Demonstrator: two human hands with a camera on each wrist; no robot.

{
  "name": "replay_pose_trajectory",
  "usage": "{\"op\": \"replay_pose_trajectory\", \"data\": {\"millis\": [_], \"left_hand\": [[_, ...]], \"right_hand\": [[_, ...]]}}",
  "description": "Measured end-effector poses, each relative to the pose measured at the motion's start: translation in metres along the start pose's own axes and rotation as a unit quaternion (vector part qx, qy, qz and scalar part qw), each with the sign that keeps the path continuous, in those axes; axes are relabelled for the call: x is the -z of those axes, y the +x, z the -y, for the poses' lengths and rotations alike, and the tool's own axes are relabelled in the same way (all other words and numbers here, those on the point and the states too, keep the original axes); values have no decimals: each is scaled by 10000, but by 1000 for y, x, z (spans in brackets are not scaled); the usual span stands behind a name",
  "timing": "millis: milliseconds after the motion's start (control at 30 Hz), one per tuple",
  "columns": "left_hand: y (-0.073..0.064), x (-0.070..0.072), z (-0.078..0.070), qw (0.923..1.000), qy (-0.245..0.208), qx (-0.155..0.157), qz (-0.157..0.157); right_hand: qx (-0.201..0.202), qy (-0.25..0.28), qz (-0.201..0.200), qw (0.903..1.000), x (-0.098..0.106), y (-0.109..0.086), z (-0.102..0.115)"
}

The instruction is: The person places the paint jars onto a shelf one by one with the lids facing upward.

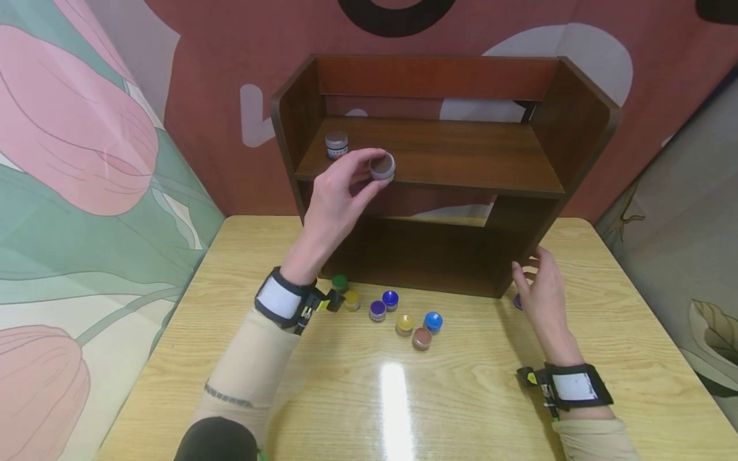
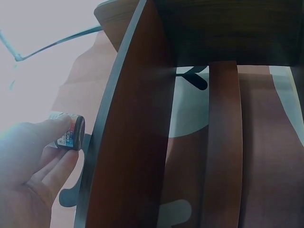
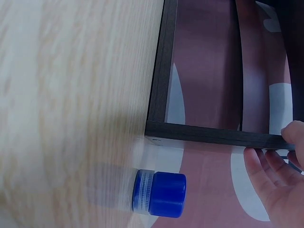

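Observation:
My left hand (image 1: 337,198) pinches a small round jar (image 1: 383,168) with a grey-brown top between thumb and fingers, in front of the upper shelf's front edge. In the left wrist view a printed label shows on this jar (image 2: 69,137), close beside the shelf board. Behind that hand, a similar labelled jar (image 1: 337,146) stands at the left of the upper shelf. My right hand (image 1: 542,291) grips the right side panel of the dark wooden shelf unit (image 1: 438,256), thumb on one face and fingers on the other. A blue jar (image 3: 164,194) stands on the table beside that panel.
Several small jars stand before the unit: a green one (image 1: 339,283), two yellow ones, a purple one (image 1: 377,310), a dark blue one (image 1: 390,300), a light blue one (image 1: 433,322) and a brown one (image 1: 423,339). Patterned cloth (image 1: 219,128) hangs behind the wooden table (image 1: 461,397).

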State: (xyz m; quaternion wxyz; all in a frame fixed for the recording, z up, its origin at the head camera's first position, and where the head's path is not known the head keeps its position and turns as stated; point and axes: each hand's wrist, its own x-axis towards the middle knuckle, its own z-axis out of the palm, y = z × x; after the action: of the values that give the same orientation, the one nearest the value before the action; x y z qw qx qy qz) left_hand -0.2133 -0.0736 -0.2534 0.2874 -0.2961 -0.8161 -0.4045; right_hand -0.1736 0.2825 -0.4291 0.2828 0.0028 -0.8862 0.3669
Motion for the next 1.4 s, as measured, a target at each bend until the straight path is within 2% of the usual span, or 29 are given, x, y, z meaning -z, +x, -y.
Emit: {"op": "replay_pose_trajectory", "data": {"millis": [367,1067,1400], "left_hand": [[9,-3,0,9998,144,-37,115],[24,-10,4,9977,603,118,286],[31,-14,3,9956,753,333,437]], "right_hand": [[59,87,-25,9999,0,-1,1],[91,153,-90,9998,0,-2,1],[44,177,-133,9997,1,-2,0]]}}
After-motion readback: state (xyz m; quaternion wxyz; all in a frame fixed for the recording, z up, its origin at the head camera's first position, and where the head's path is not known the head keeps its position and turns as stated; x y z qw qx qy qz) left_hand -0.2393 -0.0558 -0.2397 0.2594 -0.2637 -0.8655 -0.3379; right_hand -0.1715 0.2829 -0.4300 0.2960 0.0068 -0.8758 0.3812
